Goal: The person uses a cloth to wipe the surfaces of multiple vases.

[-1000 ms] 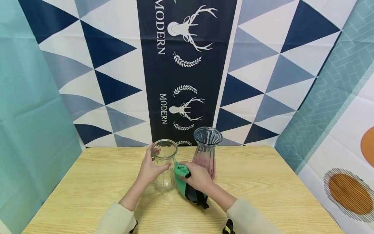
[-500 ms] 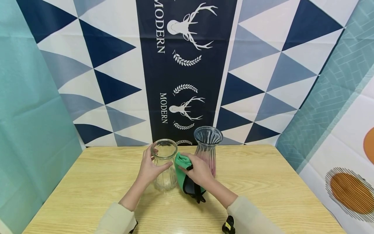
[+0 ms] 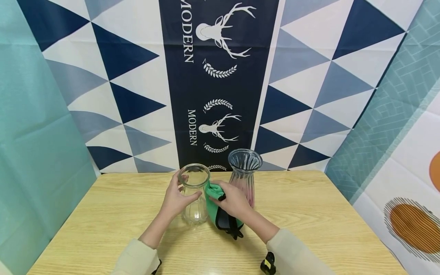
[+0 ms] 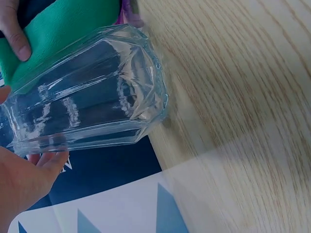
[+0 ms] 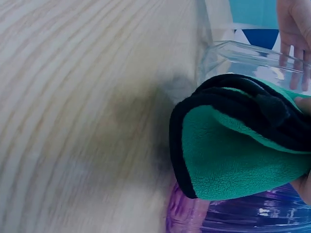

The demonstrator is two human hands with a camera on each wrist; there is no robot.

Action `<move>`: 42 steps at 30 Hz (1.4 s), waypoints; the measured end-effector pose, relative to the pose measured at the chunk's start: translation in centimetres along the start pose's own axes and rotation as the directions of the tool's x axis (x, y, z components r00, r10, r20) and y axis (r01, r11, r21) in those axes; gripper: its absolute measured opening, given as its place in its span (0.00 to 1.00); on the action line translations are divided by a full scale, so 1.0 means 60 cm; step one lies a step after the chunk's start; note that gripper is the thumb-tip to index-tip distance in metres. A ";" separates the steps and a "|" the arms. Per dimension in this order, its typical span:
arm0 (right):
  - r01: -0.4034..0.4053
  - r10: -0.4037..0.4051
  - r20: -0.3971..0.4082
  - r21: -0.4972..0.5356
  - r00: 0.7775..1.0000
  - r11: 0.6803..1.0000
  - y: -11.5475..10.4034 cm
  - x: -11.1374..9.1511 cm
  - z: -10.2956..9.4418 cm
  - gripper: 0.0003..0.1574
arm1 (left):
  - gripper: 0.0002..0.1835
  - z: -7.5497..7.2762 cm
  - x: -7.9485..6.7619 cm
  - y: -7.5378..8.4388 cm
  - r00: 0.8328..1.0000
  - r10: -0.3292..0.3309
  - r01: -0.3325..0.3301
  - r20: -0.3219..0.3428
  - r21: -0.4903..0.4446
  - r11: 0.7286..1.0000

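Note:
My left hand [image 3: 174, 198] holds a clear ribbed glass vase [image 3: 195, 214] near its neck, thumb in front and fingers behind. In the left wrist view, the fingers [image 4: 51, 162] curve around the narrow end of the glass. On the vase's right side, my right hand [image 3: 235, 200] grips a folded green cleaning cloth [image 3: 212, 210] with black edging. The cloth lies close along the glass just below the rim, and its loose end hangs toward the table. The right wrist view shows the green fleecy face [image 5: 233, 160] of the cloth, covering part of the clear vase [image 5: 231, 56].
A second glass vase [image 3: 245, 162], blue at the flared top and pink lower down, stands just behind my right hand. Both are on a light wood table [image 3: 295, 214]. A patterned cloth backdrop [image 3: 216, 84] rises at the table's far edge.
The cloth and my right hand went up along the vase's side, then came slightly back down. The clear vase's rim has shifted a little to the right.

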State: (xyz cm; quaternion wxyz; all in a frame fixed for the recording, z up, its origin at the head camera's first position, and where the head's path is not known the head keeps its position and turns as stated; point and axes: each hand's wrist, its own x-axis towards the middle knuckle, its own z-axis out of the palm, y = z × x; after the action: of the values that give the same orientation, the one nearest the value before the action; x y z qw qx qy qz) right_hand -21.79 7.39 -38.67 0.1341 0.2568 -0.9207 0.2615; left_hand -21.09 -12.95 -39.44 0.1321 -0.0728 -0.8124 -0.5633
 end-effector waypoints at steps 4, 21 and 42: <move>0.010 -0.008 0.032 -0.049 0.999 0.999 0.006 -0.007 0.006 0.32 | 0.50 0.000 0.000 0.000 1.000 0.012 -0.012 0.002 0.005 1.000; 0.026 -0.020 0.063 -0.097 0.998 0.995 0.006 -0.014 0.002 0.31 | 0.49 -0.005 -0.003 0.001 0.999 0.019 -0.019 0.032 -0.008 1.000; 0.035 -0.035 -0.001 -0.040 0.999 0.999 -0.005 -0.005 -0.002 0.32 | 0.56 0.004 -0.001 -0.002 0.999 -0.008 0.008 0.043 0.012 1.000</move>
State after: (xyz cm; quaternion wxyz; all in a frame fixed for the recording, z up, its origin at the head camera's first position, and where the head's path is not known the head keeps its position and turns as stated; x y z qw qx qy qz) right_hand -21.38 7.36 -38.57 0.1445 0.2698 -0.9211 0.2407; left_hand -21.07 -12.76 -39.63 0.1130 -0.0808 -0.8187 -0.5572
